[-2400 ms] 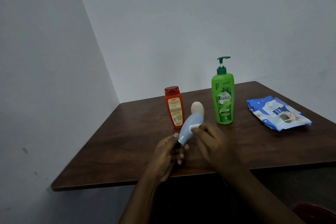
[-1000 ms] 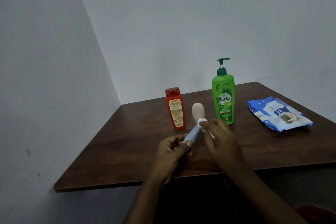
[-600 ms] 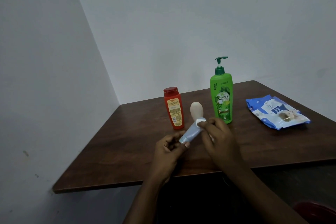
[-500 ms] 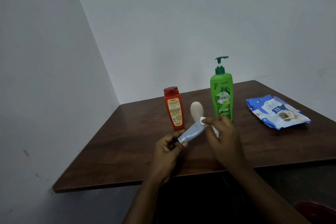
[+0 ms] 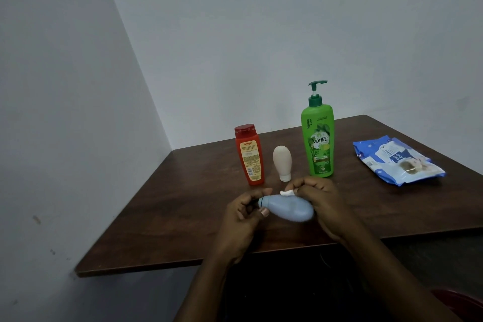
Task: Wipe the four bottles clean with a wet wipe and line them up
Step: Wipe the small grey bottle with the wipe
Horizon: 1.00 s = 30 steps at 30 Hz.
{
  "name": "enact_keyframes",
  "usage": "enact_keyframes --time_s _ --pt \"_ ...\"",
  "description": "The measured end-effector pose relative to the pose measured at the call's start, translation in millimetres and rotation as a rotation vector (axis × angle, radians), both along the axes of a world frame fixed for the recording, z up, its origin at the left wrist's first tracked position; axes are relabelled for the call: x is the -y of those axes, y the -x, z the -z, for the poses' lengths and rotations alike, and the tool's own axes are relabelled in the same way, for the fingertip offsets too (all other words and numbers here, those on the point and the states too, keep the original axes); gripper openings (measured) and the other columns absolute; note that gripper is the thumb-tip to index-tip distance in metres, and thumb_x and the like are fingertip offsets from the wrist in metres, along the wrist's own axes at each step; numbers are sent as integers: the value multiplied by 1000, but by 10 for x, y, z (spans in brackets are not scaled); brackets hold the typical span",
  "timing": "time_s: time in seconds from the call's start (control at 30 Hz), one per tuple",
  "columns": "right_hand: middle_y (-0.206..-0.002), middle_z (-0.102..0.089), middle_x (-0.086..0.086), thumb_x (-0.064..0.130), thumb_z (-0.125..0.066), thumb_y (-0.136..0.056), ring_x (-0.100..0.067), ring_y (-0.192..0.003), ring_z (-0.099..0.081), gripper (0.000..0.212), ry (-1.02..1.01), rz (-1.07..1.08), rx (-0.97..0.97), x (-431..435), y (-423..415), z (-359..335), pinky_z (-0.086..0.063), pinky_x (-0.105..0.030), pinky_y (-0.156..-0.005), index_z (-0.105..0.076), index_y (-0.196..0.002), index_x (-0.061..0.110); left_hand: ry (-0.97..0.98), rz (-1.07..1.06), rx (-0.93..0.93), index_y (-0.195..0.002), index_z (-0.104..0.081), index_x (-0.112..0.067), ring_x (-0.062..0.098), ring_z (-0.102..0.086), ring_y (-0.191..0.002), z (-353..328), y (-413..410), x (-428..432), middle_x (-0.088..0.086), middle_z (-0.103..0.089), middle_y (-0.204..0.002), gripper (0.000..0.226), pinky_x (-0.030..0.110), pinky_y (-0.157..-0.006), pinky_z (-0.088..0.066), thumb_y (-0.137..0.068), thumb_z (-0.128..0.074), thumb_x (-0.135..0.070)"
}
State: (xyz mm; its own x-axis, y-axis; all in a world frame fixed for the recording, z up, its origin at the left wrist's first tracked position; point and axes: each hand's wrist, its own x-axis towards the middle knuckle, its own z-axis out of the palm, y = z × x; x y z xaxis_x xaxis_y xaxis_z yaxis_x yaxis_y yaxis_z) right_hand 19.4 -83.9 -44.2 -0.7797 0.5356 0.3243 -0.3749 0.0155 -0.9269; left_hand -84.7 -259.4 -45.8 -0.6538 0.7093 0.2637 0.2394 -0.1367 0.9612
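The left hand (image 5: pixel 243 219) pinches the narrow cap end of the blue bottle (image 5: pixel 290 208), its fingers (image 5: pixel 263 212) curled round the neck. The bottle is held just above the counter (image 5: pixel 183 217), near the front edge. Its long axis runs roughly left to right, with the cap pointing left and the broad rounded base pointing right. The right hand (image 5: pixel 326 204) lies at the base end, with its fingers (image 5: pixel 303 187) closed on a small bunched wet wipe (image 5: pixel 287 192). The wipe is pressed to the bottle's upper side, partway along the body. The body extends rightward from the wipe, so the wiping stroke probably follows the long axis toward the base, and the right hand is the nearer one for it. No writing is visible on the blue bottle. Three bottles stand upright behind it: a red bottle (image 5: pixel 249 157) whose yellow label is too small to read, an unmarked cream bottle (image 5: pixel 282 162) standing on its cap, and a green pump bottle (image 5: pixel 317 144) marked "Vatika" and "Henna". A blue wipes pack (image 5: pixel 397 159) lies flat well to the right, its print not legible.
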Motion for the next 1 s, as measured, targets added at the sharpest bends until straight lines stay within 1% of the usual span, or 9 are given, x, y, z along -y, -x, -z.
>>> enact_keyframes --time_s 0.1,0.17,0.27,0.37,0.5,0.63,0.73,0.83,1.0 --pt "-92 -76 -17 7 -61 -83 -26 -84 -70 18 -46 -60 36 -22 -3 25 -53 -30 -71 -79 -81 8 12 34 -36 -128 -69 -8 20 -69 -122 13 -2 -11 5 -76 -126 43 38 -106 -55 -91 -64 15" --pt "-95 -76 -18 15 -64 -77 -25 -87 -70 20 -60 -98 40 -25 -14 17 -53 -29 -75 -79 -85 5 9 46 -37 -128 -69 -7 22 -69 -123 25 13 -16 7 -75 -126 44 38 -105 -55 -91 -66 14" --pt "-96 -76 -17 8 -64 -84 -23 -84 -69 16 -20 -125 45 -12 -20 -4 -53 -28 -70 -79 -86 4 -21 40 -3 -126 -69 -7 22 -70 -122 24 10 -20 8 -76 -124 42 34 -102 -56 -91 -65 15" --pt "-85 -74 -13 -6 -55 -88 -24 -80 -66 31 50 -63 24 -11 3 13 -51 -27 -66 -78 -75 9 -49 5 38 -124 -70 -8 20 -71 -118 10 -8 -22 6 -77 -121 40 30 -96 -57 -91 -64 15" --pt "-78 -72 -13 9 -59 -71 -29 -82 -64 18 110 -24 0 -2 16 9 -47 -34 -73 -76 -68 9 -63 -28 105 -124 -70 -11 20 -71 -119 7 9 -12 6 -77 -121 41 32 -98 -58 -93 -63 14" --pt "-94 -77 -17 1 -64 -84 -29 -89 -72 18 63 -74 26 7 -30 -9 -55 -31 -75 -81 -83 6 -35 37 95 -127 -69 -8 21 -70 -120 -24 -16 7 6 -77 -123 41 33 -100 -57 -92 -63 13" --pt "-102 -77 -15 -4 -57 -92 -26 -94 -73 24 31 -118 72 15 -38 -1 -58 -27 -77 -79 -96 2 -19 60 56 -128 -68 -6 19 -70 -120 -40 -34 -1 6 -76 -124 41 30 -99 -57 -92 -64 13" --pt "-105 -77 -13 -6 -50 -94 -24 -96 -73 30 72 -118 70 21 -26 -30 -58 -25 -78 -77 -104 1 -57 8 118 -126 -69 -9 18 -72 -117 -40 -33 -6 5 -77 -122 39 28 -94 -58 -94 -63 12" --pt "-97 -78 -11 -11 -45 -93 -19 -84 -75 48 168 -41 77 25 16 -13 -60 -27 -70 -83 -79 15 -46 -130 179 -129 -68 -16 12 -70 -118 10 18 -19 0 -75 -125 40 27 -93 -59 -95 -64 7"
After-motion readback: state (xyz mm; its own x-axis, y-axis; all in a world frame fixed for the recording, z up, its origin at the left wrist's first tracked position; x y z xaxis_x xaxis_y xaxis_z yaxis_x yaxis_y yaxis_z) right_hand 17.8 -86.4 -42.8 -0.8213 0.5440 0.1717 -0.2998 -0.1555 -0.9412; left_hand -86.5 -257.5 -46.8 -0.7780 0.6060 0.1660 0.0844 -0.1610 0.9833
